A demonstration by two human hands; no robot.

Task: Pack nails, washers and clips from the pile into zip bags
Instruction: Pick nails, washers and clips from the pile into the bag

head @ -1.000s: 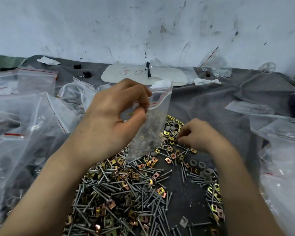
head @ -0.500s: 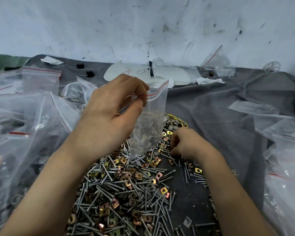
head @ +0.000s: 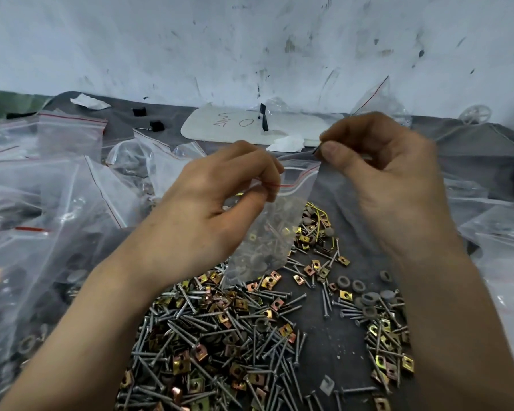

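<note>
The left hand pinches the red-striped mouth of a zip bag, which hangs partly filled over the far edge of the pile of nails, washers and clips. The right hand pinches a small dark piece at the bag's right corner. Farther back, a white board bears a handwritten "O" (the scrawl beside it is unreadable).

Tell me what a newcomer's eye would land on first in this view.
First, the clear zip bag held up mid-frame, part-filled with hardware, its red-lined top pinched by the left hand while the right hand pinches a small dark piece just above its mouth. Next, the pile of grey nails and brassy square clips on the dark cloth below, and the heap of clear bags at left.
</note>
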